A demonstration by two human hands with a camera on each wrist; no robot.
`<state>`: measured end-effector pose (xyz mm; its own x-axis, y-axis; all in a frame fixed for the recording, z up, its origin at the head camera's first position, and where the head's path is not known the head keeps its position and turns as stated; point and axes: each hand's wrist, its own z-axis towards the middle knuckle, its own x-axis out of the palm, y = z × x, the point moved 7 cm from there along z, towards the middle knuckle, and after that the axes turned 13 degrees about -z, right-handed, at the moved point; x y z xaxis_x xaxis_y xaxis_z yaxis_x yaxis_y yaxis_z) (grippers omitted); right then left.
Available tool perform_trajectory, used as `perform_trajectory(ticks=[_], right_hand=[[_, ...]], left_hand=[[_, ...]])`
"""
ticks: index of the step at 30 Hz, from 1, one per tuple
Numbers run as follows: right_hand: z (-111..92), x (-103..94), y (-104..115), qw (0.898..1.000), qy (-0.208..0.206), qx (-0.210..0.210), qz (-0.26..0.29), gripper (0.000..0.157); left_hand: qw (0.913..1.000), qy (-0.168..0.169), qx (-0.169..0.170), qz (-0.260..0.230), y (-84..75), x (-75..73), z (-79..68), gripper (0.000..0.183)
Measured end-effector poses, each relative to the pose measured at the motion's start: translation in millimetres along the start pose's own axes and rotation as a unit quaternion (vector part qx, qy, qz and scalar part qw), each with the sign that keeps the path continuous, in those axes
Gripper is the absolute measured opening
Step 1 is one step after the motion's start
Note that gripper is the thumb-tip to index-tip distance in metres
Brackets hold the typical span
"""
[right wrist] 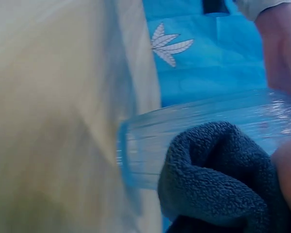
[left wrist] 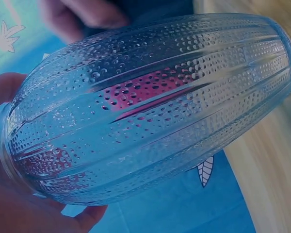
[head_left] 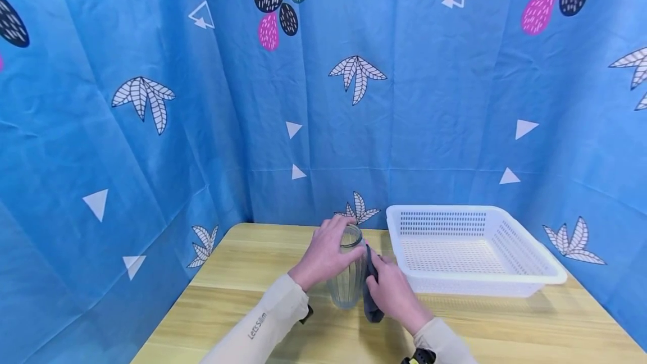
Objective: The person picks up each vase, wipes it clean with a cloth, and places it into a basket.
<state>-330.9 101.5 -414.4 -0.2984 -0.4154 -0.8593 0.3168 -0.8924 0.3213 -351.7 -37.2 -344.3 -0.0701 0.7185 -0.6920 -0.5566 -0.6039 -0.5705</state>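
Note:
A clear ribbed glass vase (head_left: 346,290) with a dimpled surface stands upright over the wooden table. My left hand (head_left: 329,250) grips it around the neck from the left, thumb across the front; the left wrist view shows the fingers at the rim of the vase (left wrist: 155,111). On the vase's other side, my right hand (head_left: 396,292) holds a dark grey-blue towel (head_left: 373,306) against the glass. In the right wrist view the bunched, folded towel (right wrist: 218,179) overlaps the vase, and most of the right hand is hidden.
A white perforated plastic basket (head_left: 475,284) sits on the table (head_left: 242,274) to the right of my hands. Blue patterned curtains (head_left: 323,145) hang behind and along both sides of the table.

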Motion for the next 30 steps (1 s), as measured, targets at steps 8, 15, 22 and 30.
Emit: perform_trajectory(ticks=[8, 15, 22, 30], right_hand=[[-4, 24.1, -6, 0.996, 0.083, -0.014, -0.008, 0.052], [1, 5.7, -11, 0.996, 0.078, 0.009, 0.050, 0.048], [9, -39.6, -1, 0.998, -0.013, 0.006, 0.068, 0.054], [9, -52.1, 17, 0.997, -0.059, -0.040, -0.005, 0.060]], left_hand=[[0.9999, -0.002, 0.010, 0.000, 1.3, 1.0, -1.7, 0.058], [1.0000, 0.003, 0.006, 0.007, 1.3, 3.3, -3.7, 0.062], [0.9994, -0.003, -0.026, -0.023, 3.8, -1.3, -7.0, 0.070], [0.9998, -0.009, -0.015, -0.001, -1.2, -6.7, -7.2, 0.069]])
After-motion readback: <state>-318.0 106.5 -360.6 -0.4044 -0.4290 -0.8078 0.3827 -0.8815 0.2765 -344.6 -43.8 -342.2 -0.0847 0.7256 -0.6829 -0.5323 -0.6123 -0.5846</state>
